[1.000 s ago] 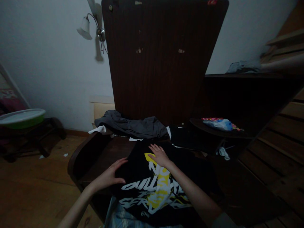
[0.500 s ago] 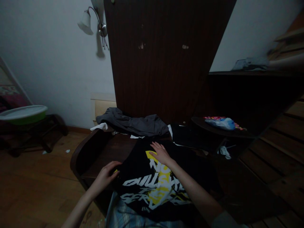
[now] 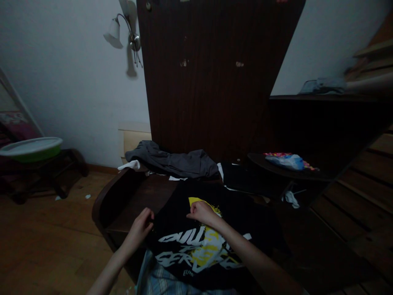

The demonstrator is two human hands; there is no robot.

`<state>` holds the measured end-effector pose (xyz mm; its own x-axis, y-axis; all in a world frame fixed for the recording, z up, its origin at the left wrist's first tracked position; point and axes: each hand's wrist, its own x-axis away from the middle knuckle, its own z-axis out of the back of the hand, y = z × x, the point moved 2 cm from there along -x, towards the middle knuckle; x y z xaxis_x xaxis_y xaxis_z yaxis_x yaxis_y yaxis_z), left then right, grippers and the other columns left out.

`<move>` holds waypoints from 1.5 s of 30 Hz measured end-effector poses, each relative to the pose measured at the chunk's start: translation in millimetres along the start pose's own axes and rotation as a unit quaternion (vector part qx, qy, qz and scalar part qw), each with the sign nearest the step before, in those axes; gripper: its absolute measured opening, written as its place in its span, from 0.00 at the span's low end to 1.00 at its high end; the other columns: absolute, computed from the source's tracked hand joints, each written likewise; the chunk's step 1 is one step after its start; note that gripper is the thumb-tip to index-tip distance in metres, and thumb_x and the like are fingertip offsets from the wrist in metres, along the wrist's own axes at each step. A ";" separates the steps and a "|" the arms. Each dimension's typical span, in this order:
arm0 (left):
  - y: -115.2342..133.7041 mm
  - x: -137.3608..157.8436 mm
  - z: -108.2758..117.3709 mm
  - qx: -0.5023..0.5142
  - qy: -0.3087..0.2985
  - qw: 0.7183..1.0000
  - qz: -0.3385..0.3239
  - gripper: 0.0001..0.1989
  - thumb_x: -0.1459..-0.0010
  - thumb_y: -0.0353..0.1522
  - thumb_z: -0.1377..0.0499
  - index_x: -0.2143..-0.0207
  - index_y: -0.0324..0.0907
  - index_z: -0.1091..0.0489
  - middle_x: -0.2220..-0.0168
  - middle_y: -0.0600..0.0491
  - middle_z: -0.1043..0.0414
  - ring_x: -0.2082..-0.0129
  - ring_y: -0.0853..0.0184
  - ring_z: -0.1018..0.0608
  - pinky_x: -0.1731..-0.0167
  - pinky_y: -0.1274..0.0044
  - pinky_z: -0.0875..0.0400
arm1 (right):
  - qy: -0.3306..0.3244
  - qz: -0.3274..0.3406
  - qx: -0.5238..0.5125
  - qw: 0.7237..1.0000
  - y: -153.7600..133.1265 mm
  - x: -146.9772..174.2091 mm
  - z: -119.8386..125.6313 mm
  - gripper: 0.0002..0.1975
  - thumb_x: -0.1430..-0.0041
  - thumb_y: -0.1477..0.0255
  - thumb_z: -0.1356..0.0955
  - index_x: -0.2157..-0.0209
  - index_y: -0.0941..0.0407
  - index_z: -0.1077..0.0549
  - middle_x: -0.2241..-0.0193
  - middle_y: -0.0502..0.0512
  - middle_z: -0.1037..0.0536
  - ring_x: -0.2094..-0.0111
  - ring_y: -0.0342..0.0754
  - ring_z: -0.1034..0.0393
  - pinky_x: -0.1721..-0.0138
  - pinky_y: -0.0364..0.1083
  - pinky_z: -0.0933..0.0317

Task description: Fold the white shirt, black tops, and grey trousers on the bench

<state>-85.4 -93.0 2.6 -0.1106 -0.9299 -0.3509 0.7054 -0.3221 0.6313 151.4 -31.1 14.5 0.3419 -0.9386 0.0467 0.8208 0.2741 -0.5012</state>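
A black T-shirt with white and yellow lettering lies spread in front of me, its near part over blue plaid cloth. At the shirt's left edge is my left hand, its fingers bent and a gap between them and the thumb; I see no fabric in that gap. My right hand rests over the upper part of the print with its fingers curled closed. Its fingertips point down at the shirt, so whether they pinch any fabric is hidden.
Grey clothing lies along the back of the dark wooden furniture. Folded black cloth is right of it. A plastic bag sits on a shelf. Left stands a green basin. Another person's arm reaches in at right.
My right hand has drawn slightly toward me, and its spread fingers have curled closed. My left hand has shifted a little, its fingers more bent. The shirt lies much as before.
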 end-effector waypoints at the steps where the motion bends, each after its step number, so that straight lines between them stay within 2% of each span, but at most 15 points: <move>1: -0.3 0.3 -0.4 -0.002 0.003 1.000 0.000 0.05 0.61 0.26 0.52 0.78 0.44 0.46 0.75 0.56 0.39 0.74 0.67 0.33 0.72 0.77 0.38 | 0.000 0.005 -0.021 1.000 -0.2 -0.1 0.4 0.06 0.57 0.70 0.31 0.81 0.56 0.32 0.81 0.47 0.29 0.77 0.41 0.37 0.77 0.39 0.51; 5: -1.7 0.6 -2.6 -0.007 0.009 1.000 -0.002 0.07 0.63 0.24 0.53 0.80 0.44 0.49 0.77 0.57 0.42 0.75 0.68 0.34 0.72 0.77 0.38 | 0.012 -0.007 -0.207 0.978 1.6 -0.5 0.7 0.07 0.54 0.74 0.35 0.81 0.56 0.39 0.85 0.42 0.39 0.81 0.37 0.42 0.79 0.38 0.51; 9: -1.6 0.8 -5.2 -0.014 0.002 1.000 -0.004 0.09 0.65 0.23 0.54 0.80 0.44 0.49 0.76 0.57 0.42 0.75 0.68 0.35 0.72 0.77 0.37 | 0.000 -0.087 -0.436 0.896 3.8 4.5 -4.5 0.09 0.53 0.70 0.36 0.78 0.55 0.44 0.87 0.38 0.45 0.86 0.35 0.48 0.84 0.36 0.54; 11: -0.9 1.4 -6.2 -0.022 -0.003 1.000 -0.001 0.10 0.65 0.22 0.54 0.77 0.44 0.47 0.75 0.56 0.41 0.74 0.68 0.34 0.72 0.76 0.37 | 0.008 -0.107 -0.485 0.868 3.8 8.4 -5.6 0.12 0.55 0.69 0.34 0.77 0.54 0.45 0.87 0.37 0.43 0.87 0.35 0.47 0.84 0.36 0.52; 14: 1.4 2.8 -7.1 -0.051 -0.019 0.998 -0.014 0.13 0.64 0.21 0.54 0.73 0.43 0.43 0.72 0.54 0.39 0.70 0.66 0.33 0.69 0.75 0.36 | 0.018 -0.127 -0.500 0.857 5.6 13.1 -4.9 0.13 0.55 0.66 0.34 0.75 0.54 0.45 0.86 0.38 0.40 0.88 0.36 0.45 0.85 0.37 0.50; 18: 9.1 4.4 -6.2 -0.096 -0.053 0.991 -0.076 0.12 0.58 0.21 0.55 0.73 0.43 0.39 0.68 0.51 0.36 0.67 0.65 0.33 0.67 0.74 0.35 | 0.032 -0.125 -0.472 0.872 11.7 16.5 -2.1 0.12 0.53 0.66 0.35 0.74 0.53 0.45 0.85 0.38 0.40 0.89 0.35 0.47 0.88 0.36 0.54; 21: 15.5 4.9 -4.2 -0.065 -0.103 0.987 -0.107 0.12 0.51 0.23 0.56 0.71 0.43 0.36 0.64 0.50 0.33 0.64 0.65 0.31 0.63 0.74 0.34 | 0.023 -0.109 -0.414 0.904 16.1 19.7 0.4 0.08 0.51 0.68 0.36 0.74 0.53 0.44 0.85 0.38 0.40 0.90 0.35 0.49 0.87 0.37 0.55; 24: 17.8 5.3 -1.6 -0.031 -0.138 0.984 -0.108 0.16 0.53 0.22 0.55 0.66 0.43 0.34 0.62 0.50 0.31 0.61 0.66 0.29 0.60 0.75 0.34 | 0.011 -0.075 -0.291 0.954 18.0 21.2 6.9 0.06 0.52 0.72 0.36 0.75 0.54 0.42 0.85 0.39 0.39 0.87 0.36 0.46 0.84 0.37 0.53; 27: 18.0 6.7 0.1 -0.035 -0.145 0.983 -0.104 0.20 0.53 0.22 0.54 0.57 0.43 0.35 0.58 0.49 0.31 0.57 0.65 0.30 0.56 0.74 0.35 | 0.059 -0.031 -0.146 0.987 16.8 15.1 18.8 0.05 0.52 0.73 0.35 0.76 0.55 0.38 0.83 0.44 0.35 0.80 0.39 0.39 0.78 0.39 0.47; 29: 19.5 8.3 0.3 -0.054 -0.152 0.981 -0.108 0.20 0.50 0.25 0.53 0.54 0.44 0.35 0.55 0.49 0.33 0.56 0.64 0.30 0.54 0.72 0.36 | 0.092 -0.003 -0.089 0.992 13.9 6.2 24.4 0.02 0.49 0.72 0.36 0.72 0.56 0.35 0.78 0.48 0.31 0.75 0.42 0.35 0.73 0.41 0.44; 32: 23.2 10.6 1.9 -0.073 -0.168 0.976 -0.117 0.19 0.48 0.28 0.51 0.54 0.48 0.33 0.52 0.50 0.35 0.53 0.63 0.32 0.52 0.71 0.37 | 0.119 0.097 -0.042 0.987 6.3 -9.1 23.1 0.12 0.46 0.69 0.38 0.59 0.55 0.34 0.62 0.55 0.28 0.60 0.46 0.34 0.60 0.45 0.41; 35: 25.1 10.8 7.6 -0.053 -0.191 0.973 -0.114 0.18 0.47 0.32 0.49 0.53 0.49 0.33 0.50 0.51 0.36 0.51 0.62 0.33 0.51 0.71 0.38 | 0.079 0.196 0.016 0.977 0.9 -19.3 10.2 0.22 0.45 0.64 0.39 0.48 0.53 0.40 0.45 0.57 0.40 0.44 0.49 0.48 0.48 0.49 0.50; 38: 25.3 2.6 14.3 -0.018 -0.212 0.973 -0.084 0.14 0.45 0.35 0.50 0.57 0.48 0.30 0.52 0.51 0.34 0.53 0.64 0.31 0.52 0.73 0.37 | 0.025 0.200 0.069 0.977 2.0 -22.8 -2.9 0.25 0.43 0.60 0.42 0.44 0.53 0.44 0.42 0.57 0.46 0.41 0.50 0.56 0.43 0.53 0.58; 42: 31.7 -30.0 7.2 -0.027 -0.195 0.978 -0.066 0.15 0.42 0.37 0.53 0.66 0.43 0.27 0.65 0.51 0.28 0.62 0.65 0.27 0.57 0.75 0.35 | 0.015 0.191 0.098 0.977 3.5 -22.6 -7.7 0.26 0.41 0.59 0.45 0.43 0.53 0.46 0.41 0.55 0.47 0.40 0.50 0.59 0.43 0.53 0.62; 45: 41.1 -64.3 -16.9 -0.044 -0.163 0.979 -0.111 0.14 0.43 0.35 0.52 0.60 0.43 0.30 0.57 0.50 0.30 0.56 0.64 0.30 0.53 0.73 0.38 | 0.011 0.193 0.107 0.975 2.9 -23.3 -7.7 0.26 0.41 0.58 0.45 0.43 0.53 0.47 0.40 0.55 0.49 0.40 0.50 0.59 0.42 0.54 0.63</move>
<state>-37.4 -43.4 39.4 -0.4753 -0.8510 -0.2234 0.6947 -0.5188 0.4982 142.3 -10.0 5.2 0.6361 -0.7607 -0.1297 0.7107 0.6429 -0.2856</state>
